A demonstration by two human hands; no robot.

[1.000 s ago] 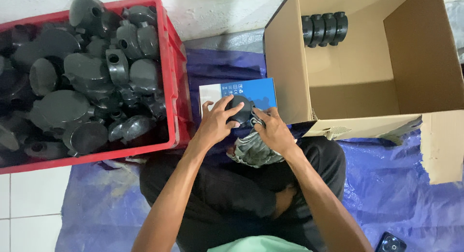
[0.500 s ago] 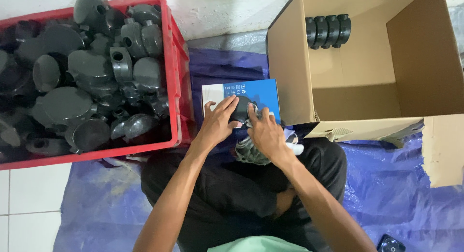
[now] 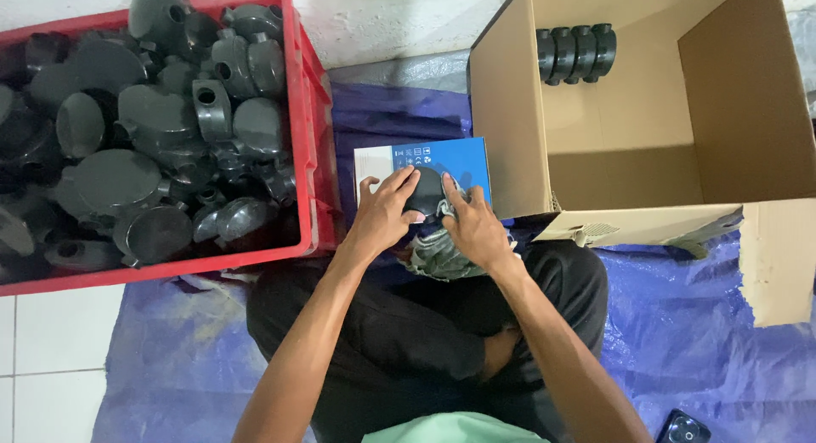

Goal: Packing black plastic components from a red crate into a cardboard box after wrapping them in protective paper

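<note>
On a blue tarp (image 3: 697,324) spread beside the cardboard box (image 3: 510,154), the left hand (image 3: 382,215) has its grip clasped on a black plastic part (image 3: 427,192) while the right hand (image 3: 478,229) clutches a grey rag (image 3: 432,258) to it; steady turning would likely wipe it evenly.

A: Which packages show?

B: 2. A flat rectangular carton (image 3: 442,162), blue with a white strip along its left end, lies at 12 o'clock from the hands on the blue sheet, and its near edge is hidden under them.

A: And the other?

B: A large open brown cardboard box (image 3: 510,145) at 2 o'clock, just beside the blue carton, flaps spread. At 5 o'clock, a dark phone (image 3: 684,428) is partly cut off.
</note>
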